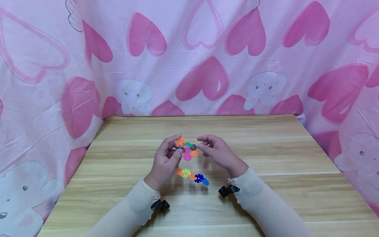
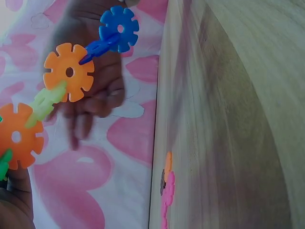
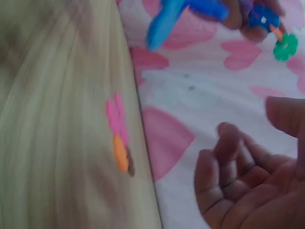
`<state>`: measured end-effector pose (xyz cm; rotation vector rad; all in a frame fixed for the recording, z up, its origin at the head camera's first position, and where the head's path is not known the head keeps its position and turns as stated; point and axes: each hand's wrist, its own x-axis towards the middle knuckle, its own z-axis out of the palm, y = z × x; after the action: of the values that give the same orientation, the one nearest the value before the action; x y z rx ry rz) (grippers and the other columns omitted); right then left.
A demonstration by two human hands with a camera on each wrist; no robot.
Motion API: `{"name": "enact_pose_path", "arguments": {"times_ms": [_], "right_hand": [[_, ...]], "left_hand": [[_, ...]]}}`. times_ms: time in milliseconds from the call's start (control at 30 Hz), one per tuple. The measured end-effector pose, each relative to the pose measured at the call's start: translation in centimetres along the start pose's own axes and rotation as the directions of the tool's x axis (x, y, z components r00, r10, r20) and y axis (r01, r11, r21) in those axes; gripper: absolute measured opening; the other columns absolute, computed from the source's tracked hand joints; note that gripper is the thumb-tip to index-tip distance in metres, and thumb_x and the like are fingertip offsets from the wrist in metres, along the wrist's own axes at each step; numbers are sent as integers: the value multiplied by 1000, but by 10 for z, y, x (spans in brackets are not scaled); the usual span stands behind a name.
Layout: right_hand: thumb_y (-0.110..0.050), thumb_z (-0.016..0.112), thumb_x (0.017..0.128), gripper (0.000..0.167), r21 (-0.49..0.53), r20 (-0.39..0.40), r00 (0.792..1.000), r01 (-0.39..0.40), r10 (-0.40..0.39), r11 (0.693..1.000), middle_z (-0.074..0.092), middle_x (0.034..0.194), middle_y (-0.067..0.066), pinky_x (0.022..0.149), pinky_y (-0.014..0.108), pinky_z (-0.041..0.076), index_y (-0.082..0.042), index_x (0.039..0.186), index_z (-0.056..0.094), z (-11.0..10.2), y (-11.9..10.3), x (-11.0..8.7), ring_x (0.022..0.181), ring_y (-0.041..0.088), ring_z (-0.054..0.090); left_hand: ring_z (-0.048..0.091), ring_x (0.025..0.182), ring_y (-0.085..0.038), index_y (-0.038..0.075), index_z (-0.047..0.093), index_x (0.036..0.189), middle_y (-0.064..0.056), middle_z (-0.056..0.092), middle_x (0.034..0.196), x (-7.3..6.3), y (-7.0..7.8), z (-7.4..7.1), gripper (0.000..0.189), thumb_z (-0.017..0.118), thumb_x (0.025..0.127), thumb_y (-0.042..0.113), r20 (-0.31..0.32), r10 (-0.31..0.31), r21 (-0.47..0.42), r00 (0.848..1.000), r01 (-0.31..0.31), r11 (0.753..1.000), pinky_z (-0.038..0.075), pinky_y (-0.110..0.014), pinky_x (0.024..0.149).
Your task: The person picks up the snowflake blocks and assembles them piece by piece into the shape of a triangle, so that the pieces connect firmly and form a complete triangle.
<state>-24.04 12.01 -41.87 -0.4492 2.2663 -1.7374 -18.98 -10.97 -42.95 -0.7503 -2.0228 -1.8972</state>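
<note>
My left hand (image 1: 167, 156) grips a chain of interlocking plastic flower discs (image 1: 186, 173) and holds it above the table. In the left wrist view an orange disc (image 2: 70, 72) links to a dark blue one, with a lighter blue disc (image 2: 119, 28) at the end. A green disc (image 3: 286, 46) sticks out past the left fingers in the right wrist view. My right hand (image 1: 220, 151) hovers beside the chain, fingers loosely bent and nothing between them. Below lie pink discs (image 3: 116, 113), an orange disc (image 3: 120, 153) and a brown disc (image 3: 130, 163).
The wood-grain table (image 1: 251, 131) spreads under both hands. A pink curtain (image 1: 201, 79) with hearts and white cartoon animals hangs along its back and sides. Black straps (image 1: 228, 191) are on both wrists.
</note>
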Motion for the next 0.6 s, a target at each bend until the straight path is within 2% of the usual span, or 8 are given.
{"name": "enact_pose_path", "arguments": {"times_ms": [100, 200, 267, 333, 400, 500, 533, 600], "right_hand": [[-21, 65, 105, 37, -135, 17, 997, -67, 70, 989, 66, 111, 17, 83, 47, 61, -5, 139, 64, -3, 10, 5, 96, 37, 65], [-24, 67, 104, 36, -259, 53, 983, -155, 175, 953, 66, 101, 10, 68, 36, 54, -12, 138, 67, -3, 17, 7, 84, 26, 61], [-25, 67, 104, 37, -317, 82, 966, -206, 243, 926, 66, 96, 10, 63, 34, 49, -18, 140, 67, -2, 19, 6, 77, 24, 59], [-26, 67, 104, 39, -388, 108, 953, -223, 284, 894, 70, 107, 8, 70, 38, 53, -22, 143, 66, -1, 21, 5, 83, 24, 61], [-27, 66, 105, 42, -458, 139, 944, -205, 298, 865, 71, 126, 7, 87, 46, 57, -24, 147, 64, 1, 21, 4, 102, 25, 65], [-27, 66, 105, 43, -539, 169, 936, -175, 309, 824, 59, 152, 1, 116, 57, 44, -25, 147, 63, 2, 21, 3, 135, 27, 56], [-27, 66, 105, 42, -555, 175, 934, -168, 312, 815, 58, 154, 1, 120, 59, 39, -24, 147, 64, 3, 21, 3, 141, 27, 53], [-27, 68, 104, 39, -566, 165, 931, -179, 324, 804, 60, 152, 2, 117, 58, 42, -24, 142, 68, 2, 21, 3, 136, 27, 56]], "left_hand": [[48, 57, -18, 7, 49, 150, -21, 57, 90, 0, 1, 0, 46, 53, 105, -2, -1, -6, -9, 1000, 6, 1000, 49, -27, 50], [49, 57, -20, 8, 49, 150, -20, 58, 93, 1, 2, -1, 46, 53, 106, -2, -5, -18, -8, 1000, 18, 1000, 50, -28, 50], [49, 57, -20, 9, 49, 150, -16, 59, 94, 1, 2, -1, 46, 53, 106, -1, -9, -21, -7, 1000, 21, 1000, 51, -28, 49], [49, 57, -20, 9, 49, 150, -12, 60, 93, 1, 2, -1, 46, 52, 106, -1, -10, -23, -7, 1000, 22, 1000, 50, -28, 49], [49, 57, -20, 9, 50, 150, -9, 59, 93, 1, 2, -1, 46, 53, 105, -1, -10, -18, -6, 1000, 18, 1000, 50, -28, 49], [48, 56, -20, 9, 49, 150, -10, 59, 92, 1, 1, -1, 46, 52, 105, -2, -8, -9, -9, 1000, 9, 1000, 50, -27, 50], [48, 56, -19, 8, 49, 150, -10, 59, 91, 1, 1, -1, 46, 52, 105, -2, -8, -6, -7, 1000, 6, 1000, 49, -27, 50], [48, 55, -19, 8, 49, 150, -12, 58, 90, 1, 1, -1, 46, 52, 105, -2, -9, 1, -8, 1000, -1, 1000, 48, -27, 49]]}}
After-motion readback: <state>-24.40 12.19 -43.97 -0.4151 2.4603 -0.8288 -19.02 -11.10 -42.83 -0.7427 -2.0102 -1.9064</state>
